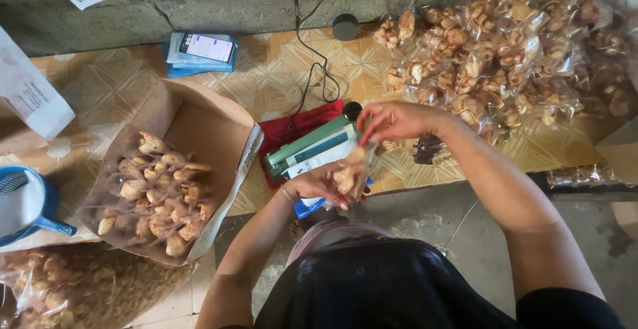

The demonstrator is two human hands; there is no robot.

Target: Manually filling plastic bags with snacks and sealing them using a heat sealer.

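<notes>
- Left hand [323, 184] cups a small clear snack bag [350, 173] from below; right hand [393, 120] pinches its top shut.
- The bag hangs upright over the green sealer [309, 147], long axis vertical, mouth up, apparently not yet sealed.
- Many filled bags [505, 50] are piled at right.
- More lie in the box [199, 119] at left, so the work looks well along.

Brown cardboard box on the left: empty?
No. The brown cardboard box holds a heap of small clear snack bags, apart from both hands.
</notes>
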